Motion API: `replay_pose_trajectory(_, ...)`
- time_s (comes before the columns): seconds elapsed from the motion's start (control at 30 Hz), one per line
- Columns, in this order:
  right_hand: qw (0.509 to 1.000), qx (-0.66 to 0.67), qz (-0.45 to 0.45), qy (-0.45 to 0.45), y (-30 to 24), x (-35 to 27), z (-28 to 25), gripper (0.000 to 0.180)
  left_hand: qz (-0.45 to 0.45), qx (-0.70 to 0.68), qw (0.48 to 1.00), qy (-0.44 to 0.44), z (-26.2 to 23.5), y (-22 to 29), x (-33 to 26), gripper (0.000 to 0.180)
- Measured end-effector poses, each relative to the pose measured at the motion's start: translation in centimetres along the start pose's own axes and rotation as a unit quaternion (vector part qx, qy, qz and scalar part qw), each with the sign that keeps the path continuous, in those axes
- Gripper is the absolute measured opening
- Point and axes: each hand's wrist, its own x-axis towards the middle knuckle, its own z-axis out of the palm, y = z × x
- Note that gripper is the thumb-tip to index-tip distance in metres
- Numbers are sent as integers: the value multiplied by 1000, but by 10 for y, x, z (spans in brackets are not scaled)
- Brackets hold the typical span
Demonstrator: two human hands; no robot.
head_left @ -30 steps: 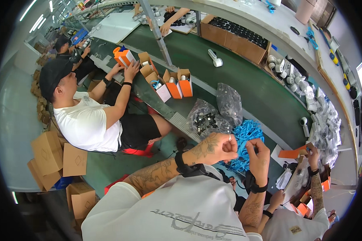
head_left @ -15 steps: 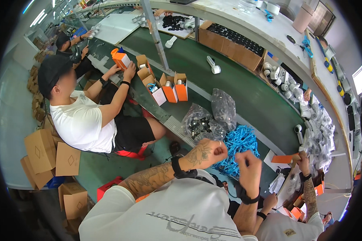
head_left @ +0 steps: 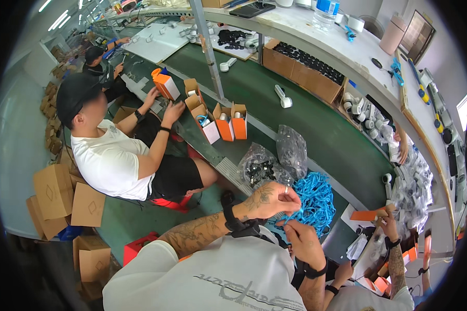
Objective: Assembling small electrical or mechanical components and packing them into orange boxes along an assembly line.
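A heaped pile of thin blue cords (head_left: 319,199) lies on the bench right in front of me. My left hand (head_left: 275,199) is over its left edge, the fingers pinched together; what they hold, if anything, is too small to make out. Just below it, my right hand (head_left: 305,241) is closed, thumb against fingers, with a bit of blue cord showing at its fingertips. Beyond my left hand sit a clear plastic bag of small dark and shiny parts (head_left: 259,168) and another crumpled clear bag (head_left: 291,147).
Open orange-and-white boxes (head_left: 224,127) stand left on the bench, near a seated co-worker (head_left: 109,150). A white handheld device (head_left: 283,97) lies on the green belt (head_left: 337,140). Bagged white devices (head_left: 412,181) pile up right, by another person's hand (head_left: 389,225). Cardboard cartons (head_left: 54,192) stand at left.
My right hand has moved down and left, closer to my left hand, with blue cord now at its fingertips. The seated co-worker's nearer hand has come off the orange box.
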Motion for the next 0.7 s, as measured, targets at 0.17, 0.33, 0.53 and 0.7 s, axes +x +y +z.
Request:
replay_pose_trajectory(0.17,978,-98,78,167,11,4,-16,16,24,268,962,-50,10,1,-8,19)
replay_pose_trajectory(0.33,999,-13,23,40,12,1,-10,13,-18,-116,993,-9,3,4,-4,15)
replay_pose_trajectory(0.53,984,-53,-15,167,10,2,-8,12,84,199,976,-17,9,-7,-7,16)
replay_pose_trajectory(0.7,984,174,41,10,40,2,-6,17,9,-48,998,-26,12,-14,-5,16)
